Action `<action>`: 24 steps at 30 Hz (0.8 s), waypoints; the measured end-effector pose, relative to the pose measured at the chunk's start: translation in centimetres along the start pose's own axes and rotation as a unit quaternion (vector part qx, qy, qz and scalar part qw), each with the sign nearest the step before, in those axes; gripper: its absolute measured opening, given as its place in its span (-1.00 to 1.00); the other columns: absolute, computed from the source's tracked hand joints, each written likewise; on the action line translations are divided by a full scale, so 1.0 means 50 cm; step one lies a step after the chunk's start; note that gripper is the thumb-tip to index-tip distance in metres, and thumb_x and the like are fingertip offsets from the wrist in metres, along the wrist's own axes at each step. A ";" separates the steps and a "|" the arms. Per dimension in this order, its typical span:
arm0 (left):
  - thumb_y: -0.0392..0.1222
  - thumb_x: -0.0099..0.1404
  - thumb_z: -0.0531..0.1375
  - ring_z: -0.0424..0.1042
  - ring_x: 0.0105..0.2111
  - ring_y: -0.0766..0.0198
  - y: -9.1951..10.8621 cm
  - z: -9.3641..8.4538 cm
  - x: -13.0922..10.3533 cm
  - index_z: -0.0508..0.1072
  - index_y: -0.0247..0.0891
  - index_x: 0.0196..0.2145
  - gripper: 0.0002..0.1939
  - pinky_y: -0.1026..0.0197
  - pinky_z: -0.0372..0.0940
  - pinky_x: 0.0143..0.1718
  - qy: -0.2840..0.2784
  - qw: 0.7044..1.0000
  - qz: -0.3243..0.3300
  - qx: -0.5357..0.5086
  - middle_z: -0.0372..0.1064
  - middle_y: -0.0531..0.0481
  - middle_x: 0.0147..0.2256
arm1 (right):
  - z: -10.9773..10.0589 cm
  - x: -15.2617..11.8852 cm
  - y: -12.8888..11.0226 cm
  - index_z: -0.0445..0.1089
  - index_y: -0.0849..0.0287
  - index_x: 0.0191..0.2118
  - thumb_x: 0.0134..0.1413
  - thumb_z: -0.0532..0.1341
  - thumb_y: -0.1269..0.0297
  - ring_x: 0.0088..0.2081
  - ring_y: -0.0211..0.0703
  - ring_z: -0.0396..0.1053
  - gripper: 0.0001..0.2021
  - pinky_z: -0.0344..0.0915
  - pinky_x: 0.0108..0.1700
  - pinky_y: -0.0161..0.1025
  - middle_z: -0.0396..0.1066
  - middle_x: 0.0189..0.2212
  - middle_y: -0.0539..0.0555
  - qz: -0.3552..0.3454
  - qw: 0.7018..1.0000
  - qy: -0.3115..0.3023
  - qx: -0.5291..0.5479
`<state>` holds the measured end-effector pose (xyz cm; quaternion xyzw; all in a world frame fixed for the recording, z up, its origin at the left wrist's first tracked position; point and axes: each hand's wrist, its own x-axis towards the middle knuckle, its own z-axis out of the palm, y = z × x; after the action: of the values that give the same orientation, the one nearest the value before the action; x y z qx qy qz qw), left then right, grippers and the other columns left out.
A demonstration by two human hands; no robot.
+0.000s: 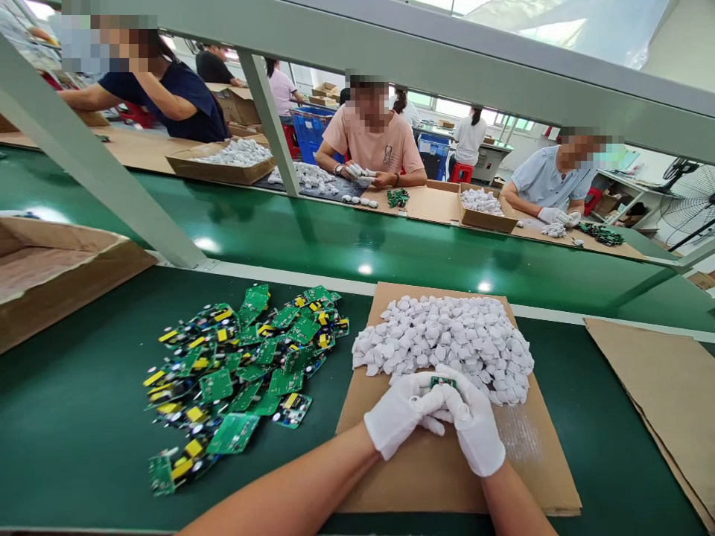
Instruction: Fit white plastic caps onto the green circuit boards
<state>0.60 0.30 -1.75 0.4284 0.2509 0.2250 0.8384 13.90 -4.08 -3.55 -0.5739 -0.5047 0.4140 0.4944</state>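
Both of my hands wear white gloves and meet over a sheet of brown cardboard [385, 476]. Between the fingertips of my left hand [405, 406] and my right hand [469, 417] is a small green circuit board [443, 382], gripped from both sides. The fingers cover most of it. Just beyond my hands, a heap of small white wrapped pieces [441, 335] lies on the cardboard. Left of the cardboard, a loose pile of green circuit boards [232, 432] with yellow and black components spreads over the dark green table [67, 417].
An open cardboard box [72, 290] stands at the left, and flat cardboard [659, 387] lies at the right. Past a pale frame post [106, 149] runs a shiny green surface [335, 234]. Several people sit beyond it, with boxes of white pieces [483, 208] before them.
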 end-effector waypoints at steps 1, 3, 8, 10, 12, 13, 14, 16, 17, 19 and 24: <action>0.01 0.14 0.19 0.40 -0.40 0.31 0.001 0.002 0.001 0.40 -0.36 -0.33 -0.67 0.38 0.27 -0.48 0.005 1.000 0.001 0.006 0.39 -0.13 -0.37 | 0.000 0.000 0.002 0.38 0.15 0.00 0.11 0.13 0.07 -0.08 0.00 0.38 -0.61 0.35 -0.03 -0.13 0.45 -0.12 0.13 0.000 1.000 -0.001 0.003; 0.01 0.13 0.20 0.38 -0.44 0.34 0.002 0.004 0.002 0.39 -0.35 -0.36 -0.68 0.38 0.27 -0.48 0.020 1.000 -0.002 0.001 0.37 -0.09 -0.40 | -0.002 0.000 0.006 0.37 0.13 0.01 0.13 0.10 0.05 -0.02 0.00 0.34 -0.60 0.28 0.04 -0.10 0.42 -0.08 0.12 -0.004 1.000 -0.011 0.022; 0.11 0.12 0.17 0.38 -0.47 0.34 -0.008 -0.004 0.006 0.38 -0.35 -0.34 -0.60 0.35 0.28 -0.48 -0.019 0.998 0.006 -0.054 0.35 -0.08 -0.45 | -0.006 -0.002 0.012 0.31 0.14 0.06 0.15 0.08 0.05 0.02 0.01 0.31 -0.58 0.27 0.05 -0.07 0.37 -0.02 0.14 0.016 1.000 -0.006 0.012; 0.12 0.12 0.17 0.39 -0.45 0.31 -0.013 -0.007 0.007 0.39 -0.35 -0.28 -0.57 0.33 0.29 -0.47 -0.023 0.997 0.018 -0.072 0.36 -0.10 -0.44 | -0.006 -0.003 0.010 0.32 0.15 0.05 0.14 0.09 0.08 0.02 0.00 0.30 -0.59 0.26 0.06 -0.08 0.37 -0.02 0.14 0.001 1.000 -0.002 -0.012; 0.08 0.09 0.21 0.37 -0.48 0.34 -0.016 -0.007 0.008 0.38 -0.35 -0.26 -0.58 0.32 0.30 -0.46 -0.005 0.996 0.026 -0.083 0.33 -0.06 -0.46 | -0.005 -0.005 0.008 0.28 0.16 0.08 0.11 0.12 0.10 0.02 0.00 0.30 -0.56 0.26 0.06 -0.12 0.37 -0.02 0.13 -0.025 0.999 -0.016 -0.035; 0.06 0.09 0.22 0.36 -0.50 0.36 -0.016 -0.006 0.009 0.38 -0.34 -0.27 -0.60 0.31 0.31 -0.47 0.004 0.996 0.029 -0.088 0.31 -0.02 -0.47 | -0.004 -0.006 0.007 0.26 0.17 0.10 0.08 0.15 0.13 -0.01 -0.01 0.33 -0.54 0.30 0.03 -0.15 0.38 -0.03 0.14 -0.031 0.998 -0.021 -0.053; 0.05 0.08 0.22 0.34 -0.52 0.38 -0.017 -0.005 0.009 0.38 -0.35 -0.29 -0.61 0.31 0.31 -0.47 0.011 0.995 0.032 -0.092 0.29 0.00 -0.49 | -0.003 -0.006 0.007 0.24 0.18 0.11 0.05 0.18 0.16 -0.06 -0.02 0.37 -0.51 0.35 -0.04 -0.18 0.40 -0.06 0.14 -0.030 0.997 -0.023 -0.071; 0.04 0.09 0.22 0.33 -0.55 0.40 -0.017 -0.005 0.010 0.38 -0.36 -0.33 -0.63 0.29 0.32 -0.47 0.016 0.995 0.029 -0.091 0.28 0.02 -0.51 | -0.003 -0.006 0.006 0.24 0.19 0.10 0.03 0.21 0.19 -0.17 -0.06 0.42 -0.51 0.40 -0.14 -0.22 0.43 -0.11 0.14 -0.014 0.995 -0.023 -0.092; 0.02 0.09 0.22 0.34 -0.55 0.40 -0.018 -0.006 0.010 0.38 -0.37 -0.34 -0.64 0.29 0.32 -0.47 0.017 0.996 0.023 -0.086 0.28 0.01 -0.50 | -0.003 -0.005 0.005 0.25 0.19 0.10 0.04 0.20 0.20 -0.19 -0.07 0.43 -0.52 0.41 -0.16 -0.22 0.44 -0.13 0.13 -0.008 0.996 -0.028 -0.087; 0.01 0.09 0.22 0.34 -0.53 0.39 -0.019 -0.008 0.009 0.38 -0.37 -0.35 -0.66 0.30 0.32 -0.46 0.021 0.996 0.016 -0.080 0.30 -0.01 -0.47 | -0.006 -0.003 0.003 0.24 0.18 0.10 0.04 0.19 0.18 -0.11 -0.05 0.40 -0.52 0.38 -0.09 -0.20 0.42 -0.09 0.12 -0.018 0.997 -0.053 -0.056; 0.07 0.15 0.16 0.38 -0.43 0.33 -0.013 -0.011 0.008 0.40 -0.32 -0.29 -0.64 0.33 0.30 -0.44 -0.010 0.998 0.025 -0.058 0.36 -0.06 -0.44 | -0.011 0.004 -0.001 0.32 0.18 0.04 0.13 0.09 0.11 0.00 0.01 0.32 -0.60 0.27 0.05 -0.10 0.37 -0.02 0.15 -0.033 0.997 -0.027 -0.059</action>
<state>0.66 0.52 -2.69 0.3876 0.2186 0.2559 0.8582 14.47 -3.99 -3.43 -0.5737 -0.5601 0.3820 0.4596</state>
